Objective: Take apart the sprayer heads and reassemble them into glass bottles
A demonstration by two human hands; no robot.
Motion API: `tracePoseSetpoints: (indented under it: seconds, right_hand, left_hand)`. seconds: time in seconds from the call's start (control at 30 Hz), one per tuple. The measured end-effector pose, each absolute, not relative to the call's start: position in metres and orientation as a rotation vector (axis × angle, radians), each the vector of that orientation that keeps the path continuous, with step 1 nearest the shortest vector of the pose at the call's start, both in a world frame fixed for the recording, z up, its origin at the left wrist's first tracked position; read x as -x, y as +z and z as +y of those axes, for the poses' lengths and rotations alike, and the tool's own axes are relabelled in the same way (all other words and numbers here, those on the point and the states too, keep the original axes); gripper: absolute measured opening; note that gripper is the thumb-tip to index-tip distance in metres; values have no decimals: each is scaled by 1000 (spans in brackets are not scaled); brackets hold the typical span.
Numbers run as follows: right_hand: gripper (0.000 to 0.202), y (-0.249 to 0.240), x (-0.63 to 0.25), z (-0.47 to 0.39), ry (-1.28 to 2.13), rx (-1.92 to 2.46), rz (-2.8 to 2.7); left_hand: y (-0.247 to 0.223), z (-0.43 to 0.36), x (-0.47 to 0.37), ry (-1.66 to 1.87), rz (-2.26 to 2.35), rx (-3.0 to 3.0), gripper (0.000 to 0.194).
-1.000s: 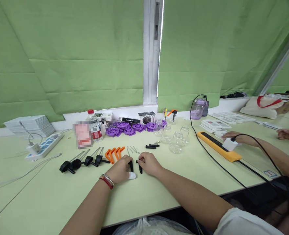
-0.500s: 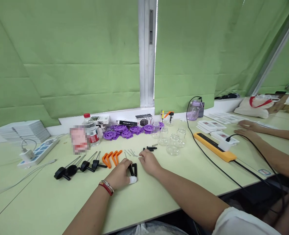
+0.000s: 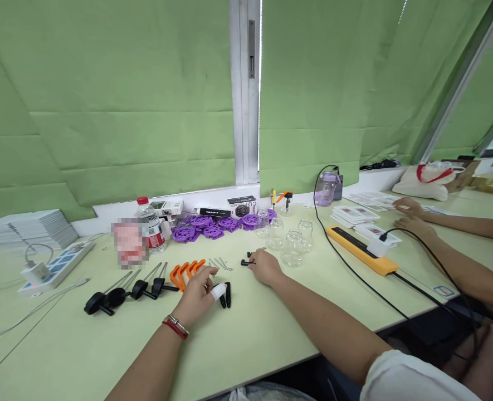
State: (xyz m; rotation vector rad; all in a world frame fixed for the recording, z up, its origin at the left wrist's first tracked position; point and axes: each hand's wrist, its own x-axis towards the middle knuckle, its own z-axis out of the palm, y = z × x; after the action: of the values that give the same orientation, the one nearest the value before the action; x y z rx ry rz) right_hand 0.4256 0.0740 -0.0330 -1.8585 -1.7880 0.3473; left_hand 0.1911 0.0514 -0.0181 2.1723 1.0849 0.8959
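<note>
My left hand (image 3: 198, 295), its thumb wrapped in white, hovers with thumb and fingers apart. Two black plastic handles (image 3: 228, 295) lie beside that thumb, one partly covered by it. My right hand (image 3: 267, 268) has its fingers closed around a small black plastic part (image 3: 245, 262); the grip is partly hidden. Another black piece (image 3: 249, 254) and a small spring (image 3: 262, 248) show just beyond those fingers. Thin metal pins (image 3: 221, 263) lie between the hands. Left of my left hand are orange angled handles (image 3: 185, 273) and several black knob parts with metal rods (image 3: 140, 288).
Glass jars (image 3: 292, 253) stand right of centre, with purple plastic discs (image 3: 213, 231) behind. A bottle (image 3: 154, 231) and white power strip (image 3: 62, 267) are left. Right are a yellow power strip (image 3: 359, 252), a black cable, stacked cards (image 3: 352, 215) and another person's hands (image 3: 417, 225).
My right hand has moved from the metal pins onto the black parts at the right. My left hand has lifted off the black handles and its fingers have spread. The view has shifted slightly.
</note>
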Motion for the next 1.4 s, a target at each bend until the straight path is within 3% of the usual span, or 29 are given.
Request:
tracePoseSetpoints:
  seconds: [0.23, 0.37, 0.47, 0.6, 0.63, 0.83, 1.4]
  right_hand:
    - [14, -38, -396, 41, 1086, 1246, -1588]
    - [14, -41, -389, 38, 1205, 1073, -1667]
    - [13, -26, -405, 49, 1059, 1161, -1964]
    - [32, 4, -442, 78, 85, 1749, -2225]
    - [35, 9, -450, 85, 17, 1829, -2226]
    - [26, 12, -463, 114, -33, 2029, -2336]
    - [25, 7, -472, 105, 185, 2147, -2350]
  left_hand:
    - [-25, 50, -201, 889, 984, -1992, 44]
    - [-24, 43, -209, 771, 850, -1884, 31]
    - [-24, 40, -211, 766, 820, -1876, 21]
    - [-22, 41, -213, 797, 878, -1968, 15]
    - [-20, 41, -213, 809, 916, -2022, 15]
    - [-12, 40, -220, 745, 1028, -2349, 16]
    - [-18, 39, -220, 667, 926, -2371, 14]
